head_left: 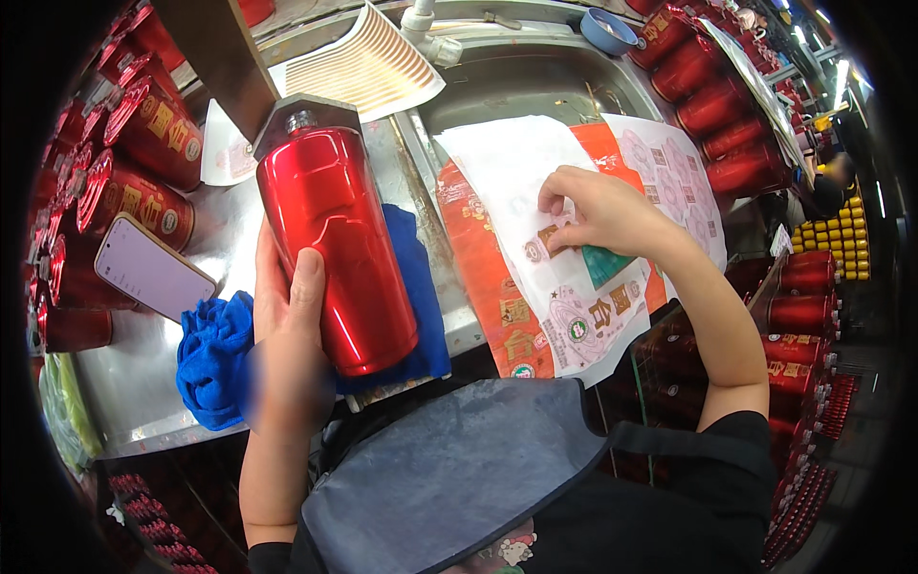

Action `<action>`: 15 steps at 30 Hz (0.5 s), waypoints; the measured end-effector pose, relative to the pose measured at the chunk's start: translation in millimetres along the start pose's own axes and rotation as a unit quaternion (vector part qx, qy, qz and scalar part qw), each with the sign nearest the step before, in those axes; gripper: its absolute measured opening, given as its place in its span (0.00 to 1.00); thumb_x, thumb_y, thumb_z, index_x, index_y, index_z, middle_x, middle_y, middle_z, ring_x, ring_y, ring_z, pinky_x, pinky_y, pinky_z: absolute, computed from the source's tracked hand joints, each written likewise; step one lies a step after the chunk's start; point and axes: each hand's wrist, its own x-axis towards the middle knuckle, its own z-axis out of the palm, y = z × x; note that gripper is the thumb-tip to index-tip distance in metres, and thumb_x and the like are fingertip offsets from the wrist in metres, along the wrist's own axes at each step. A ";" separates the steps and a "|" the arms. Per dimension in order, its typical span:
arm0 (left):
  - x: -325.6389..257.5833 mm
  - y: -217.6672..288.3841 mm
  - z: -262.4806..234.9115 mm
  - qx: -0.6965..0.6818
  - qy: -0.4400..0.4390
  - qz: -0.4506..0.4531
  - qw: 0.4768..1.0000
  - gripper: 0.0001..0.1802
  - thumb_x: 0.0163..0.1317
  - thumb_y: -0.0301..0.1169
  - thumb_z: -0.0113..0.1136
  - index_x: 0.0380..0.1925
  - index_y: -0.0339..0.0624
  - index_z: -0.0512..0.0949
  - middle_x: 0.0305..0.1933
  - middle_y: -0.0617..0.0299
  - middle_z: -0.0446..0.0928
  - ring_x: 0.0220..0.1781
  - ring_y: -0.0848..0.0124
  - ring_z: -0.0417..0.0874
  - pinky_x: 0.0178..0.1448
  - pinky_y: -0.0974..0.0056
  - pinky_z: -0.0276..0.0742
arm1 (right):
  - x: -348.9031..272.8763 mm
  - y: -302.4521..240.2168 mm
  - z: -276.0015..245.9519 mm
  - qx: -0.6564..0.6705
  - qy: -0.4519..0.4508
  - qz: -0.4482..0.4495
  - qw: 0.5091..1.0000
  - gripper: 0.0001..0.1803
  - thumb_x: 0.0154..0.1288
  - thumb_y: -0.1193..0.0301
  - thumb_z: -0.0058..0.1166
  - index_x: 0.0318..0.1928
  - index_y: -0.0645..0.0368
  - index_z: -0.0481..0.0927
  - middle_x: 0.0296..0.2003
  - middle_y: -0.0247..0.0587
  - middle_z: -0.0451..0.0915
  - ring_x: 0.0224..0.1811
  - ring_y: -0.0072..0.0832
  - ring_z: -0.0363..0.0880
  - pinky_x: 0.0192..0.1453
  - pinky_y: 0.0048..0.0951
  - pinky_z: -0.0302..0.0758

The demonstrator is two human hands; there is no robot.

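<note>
— What's the surface under you?

— A steel counter (215, 253) running into a steel sink basin (535, 81). A crumpled blue cloth (212, 359) lies on the counter beside a pale phone (153, 270), face up. Stacks of red cylindrical cans with gold print (143, 143) line the left, and more stand on the right (708, 105). Far right, the room goes dim past a block of yellow items (837, 249).

— And your hands?

— My left hand (287, 335) is wrapped round a glossy red metal bottle (335, 244), thumb across its front, held tilted above the cloth. My right hand (598, 210) has its fingertips pinched together on a small label on the white-and-orange printed sheet (535, 258) lying over the sink's edge.

— Anything you can't make out?

— The bottle's top sits against a dark block (225, 53), so its cap is partly hidden. Whether the label is lifted or just pressed flat, I can't tell. The sheet's lower edge disappears behind my grey apron (449, 469).
</note>
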 end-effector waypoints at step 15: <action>6.5 -11.8 -5.8 -0.047 -0.015 0.031 0.998 0.39 0.75 0.40 0.58 0.76 0.36 0.53 0.68 0.53 0.71 0.65 0.68 0.75 0.69 0.62 0.72 | 39.2 1.7 -22.4 0.044 -0.108 0.063 0.991 0.17 0.57 0.64 0.71 0.40 0.61 0.81 0.30 0.39 0.83 0.34 0.30 0.82 0.41 0.32 0.77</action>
